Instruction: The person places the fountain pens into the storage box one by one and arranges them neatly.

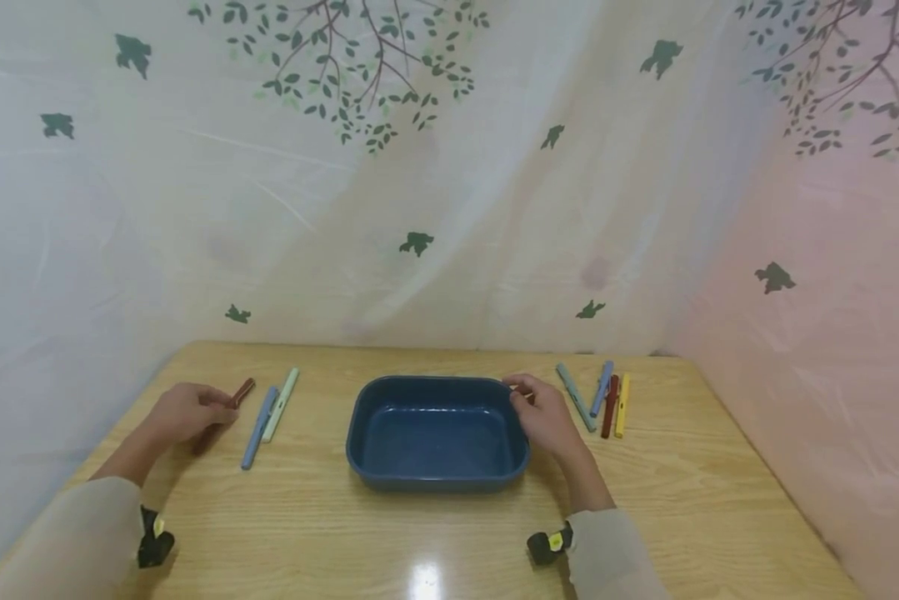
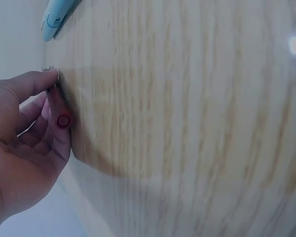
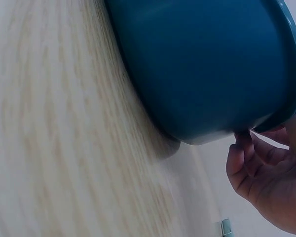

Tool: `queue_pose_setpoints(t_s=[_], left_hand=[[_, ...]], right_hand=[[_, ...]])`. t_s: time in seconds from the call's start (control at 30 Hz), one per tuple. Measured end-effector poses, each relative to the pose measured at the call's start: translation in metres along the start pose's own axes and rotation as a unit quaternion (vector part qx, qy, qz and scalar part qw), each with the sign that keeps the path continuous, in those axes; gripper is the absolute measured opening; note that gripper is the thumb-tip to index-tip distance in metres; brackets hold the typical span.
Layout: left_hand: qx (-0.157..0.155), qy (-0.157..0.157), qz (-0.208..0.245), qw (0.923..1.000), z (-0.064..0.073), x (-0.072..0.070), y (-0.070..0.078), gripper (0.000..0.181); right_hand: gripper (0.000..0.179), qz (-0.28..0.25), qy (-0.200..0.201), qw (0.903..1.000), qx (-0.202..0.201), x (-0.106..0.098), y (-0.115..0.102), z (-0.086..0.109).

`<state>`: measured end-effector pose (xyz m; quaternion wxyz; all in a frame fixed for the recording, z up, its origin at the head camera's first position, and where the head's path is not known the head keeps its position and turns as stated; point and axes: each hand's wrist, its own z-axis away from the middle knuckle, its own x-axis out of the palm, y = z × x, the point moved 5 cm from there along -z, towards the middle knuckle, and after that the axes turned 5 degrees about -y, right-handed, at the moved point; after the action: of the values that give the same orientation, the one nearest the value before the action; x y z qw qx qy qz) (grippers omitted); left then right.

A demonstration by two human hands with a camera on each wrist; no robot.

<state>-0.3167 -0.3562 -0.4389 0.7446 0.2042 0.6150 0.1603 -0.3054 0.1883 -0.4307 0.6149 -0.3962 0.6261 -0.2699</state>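
My left hand (image 1: pixel 188 410) pinches a dark red pen (image 1: pixel 244 392) at the left side of the table. In the left wrist view the pen (image 2: pixel 59 106) lies between thumb and fingers, its round end towards the camera. Just right of this hand are a blue pen (image 1: pixel 260 429) and a pale green pen (image 1: pixel 280 406), side by side. A dark blue rectangular basin (image 1: pixel 437 483) sits upright mid-table with nothing inside. My right hand (image 1: pixel 545 417) grips its right rim; the right wrist view shows curled fingers (image 3: pixel 244 150) against the outer wall.
Right of the basin lie a grey-green pen (image 1: pixel 575 396), a second blue pen (image 1: pixel 601 390), another dark red pen (image 1: pixel 610 407) and a yellow pen (image 1: pixel 622 406). A patterned curtain (image 1: pixel 486 275) hangs behind the wooden table (image 1: pixel 307 533).
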Motion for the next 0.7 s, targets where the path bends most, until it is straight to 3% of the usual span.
queue_pose_setpoints(t_s=[0.27,0.43,0.6,0.7], left_hand=[[-0.007,0.004,0.022,0.9997,-0.003,0.002,-0.001,0.046],[-0.027,-0.002,0.076,0.9968,-0.003,0.001,0.001,0.055],[-0.049,-0.016,0.145,0.9881,-0.004,0.001,0.005,0.067],[-0.041,-0.022,0.179,0.9828,-0.003,0.001,0.014,0.070]], right_hand=[[0.028,0.001,0.002,1.0000,0.001,0.000,0.001,-0.001],[0.028,0.005,0.001,1.0000,0.002,0.000,0.000,0.000],[0.028,0.007,0.006,1.0000,-0.002,0.000,-0.001,0.001],[0.029,0.006,0.007,0.9999,-0.006,-0.001,-0.001,0.001]])
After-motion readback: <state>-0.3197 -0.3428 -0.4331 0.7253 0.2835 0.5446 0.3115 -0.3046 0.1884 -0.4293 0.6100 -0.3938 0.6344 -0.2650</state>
